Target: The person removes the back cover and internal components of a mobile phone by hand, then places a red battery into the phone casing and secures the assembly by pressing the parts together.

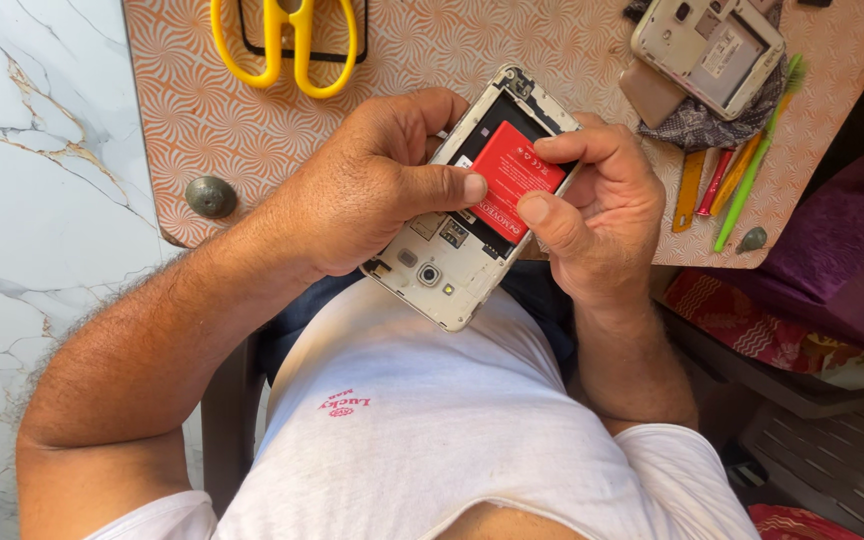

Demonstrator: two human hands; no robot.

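Head view, looking down past a white shirt: left hand (372,185) and right hand (592,205) cradle an opened white phone (452,262), thumbs and forefingers pinching the red battery (508,175) in its bay. Seating seems underway; pressing flat likely needs aligned contacts. Beyond lie yellow scissors (287,45) and another phone (709,45).

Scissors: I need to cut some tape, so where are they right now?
The yellow scissors lie at the top left of the head view on the orange patterned table, above the left hand.
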